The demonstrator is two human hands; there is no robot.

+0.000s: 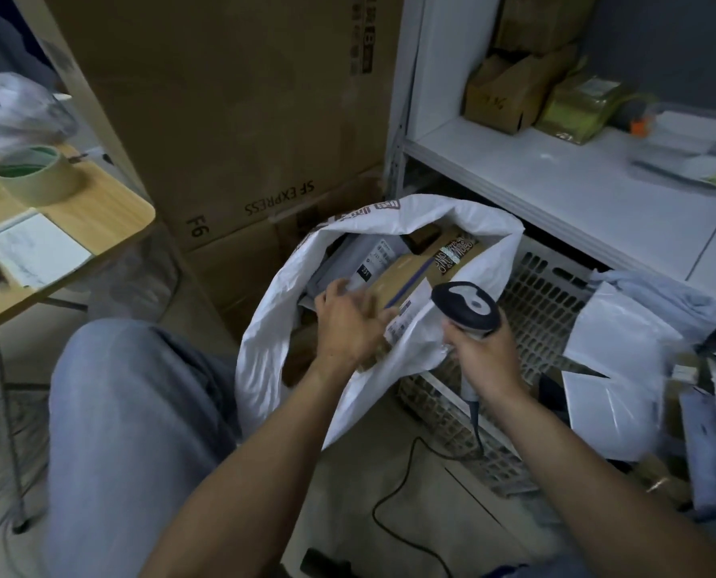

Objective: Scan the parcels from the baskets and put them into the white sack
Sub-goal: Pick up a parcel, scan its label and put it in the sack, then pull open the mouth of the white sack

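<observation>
1. We see the white sack (272, 327) standing open on the floor, just beside a white plastic basket (535, 294).
2. Inside the sack lie a brown parcel (406, 273) made of cardboard, with a white label, and a grey mailer bag (373, 252).
3. The left hand (350, 323) reaches into the sack's mouth and touches the brown parcel. It is blurry, so we cannot tell if it holds the parcel or has let go.
4. The right hand (479, 352) is wrapped tight round a barcode scanner (466, 304), just over the sack's edge. Its cable (475, 423) runs down to the floor.
5. White mailer bags (614, 327) lie piled on the right, by the basket.
6. A tape roll (35, 173) sits on a wooden table (110, 210) on the left.
</observation>
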